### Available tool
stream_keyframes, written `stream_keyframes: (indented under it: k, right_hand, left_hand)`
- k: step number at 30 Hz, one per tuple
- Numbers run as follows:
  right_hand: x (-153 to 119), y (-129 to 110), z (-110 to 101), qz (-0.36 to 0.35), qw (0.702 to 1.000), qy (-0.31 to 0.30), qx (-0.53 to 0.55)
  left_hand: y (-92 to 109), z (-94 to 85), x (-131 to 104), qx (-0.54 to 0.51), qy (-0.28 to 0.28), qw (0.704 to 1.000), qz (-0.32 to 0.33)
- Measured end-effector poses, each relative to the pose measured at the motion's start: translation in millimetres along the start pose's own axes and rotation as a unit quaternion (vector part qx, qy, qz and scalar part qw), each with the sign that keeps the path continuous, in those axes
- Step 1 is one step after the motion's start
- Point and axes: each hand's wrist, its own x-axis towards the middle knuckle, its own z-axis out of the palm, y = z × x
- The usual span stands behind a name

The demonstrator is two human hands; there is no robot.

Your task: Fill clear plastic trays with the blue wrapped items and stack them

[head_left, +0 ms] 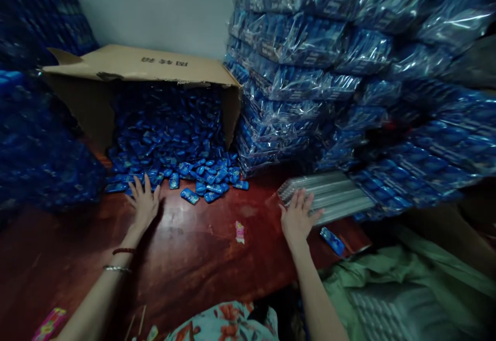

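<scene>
My left hand (144, 204) is stretched forward with its fingers spread, holding nothing. Its fingertips are at the near edge of a heap of small blue packs (209, 178), which spills from a cardboard box (132, 64) lying on its side. On the right, my right hand (297, 217) is also open, its fingers lying over the left end of a stack of clear ribbed plastic trays (329, 194). Whether the fingertips press on the trays I cannot tell. A single blue pack (332, 241) lies just right of that hand.
Tall stacks of plastic-wrapped blue packs (294, 82) stand at the back right. More blue packs (39, 144) are piled at the left. A small pink wrapper (239, 232) lies on the reddish table (201, 263). A green sack (372, 263) holds more clear trays at the lower right.
</scene>
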Motion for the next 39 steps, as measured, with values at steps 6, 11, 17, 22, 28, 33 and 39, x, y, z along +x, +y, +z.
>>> stream_keyframes:
  k: [6, 11, 17, 22, 28, 33, 39]
  right_hand:
    - [-13, 5, 7, -0.075, 0.997, -0.011, -0.008]
    - [-15, 11, 1, -0.061, 0.998, -0.013, -0.007]
    - [-24, -9, 0, -0.041, 0.998, -0.043, 0.021]
    - [-35, -31, -10, -0.069, 0.99, -0.113, 0.046]
    - [-46, -70, -72, -0.299, 0.865, -0.27, 0.3]
    - [-32, -138, -79, -0.457, 0.725, -0.391, 0.335]
    - [-1, -219, -30, -0.424, 0.814, -0.232, 0.323]
  left_hand:
    - [5, -2.4, -25, -0.052, -0.015, 0.998, 0.029]
    - [-4, -12.3, -46, -0.097, -0.001, 0.994, 0.046]
    - [38, -9.1, -70, -0.191, 0.002, 0.963, 0.188]
    - [83, -8.7, -106, -0.26, -0.07, 0.936, 0.226]
    - [74, -30.8, -130, -0.315, -0.068, 0.937, 0.132]
    - [34, -48.9, -107, -0.35, 0.023, 0.936, -0.015]
    - [8, -40.3, -38, -0.257, -0.031, 0.961, 0.098]
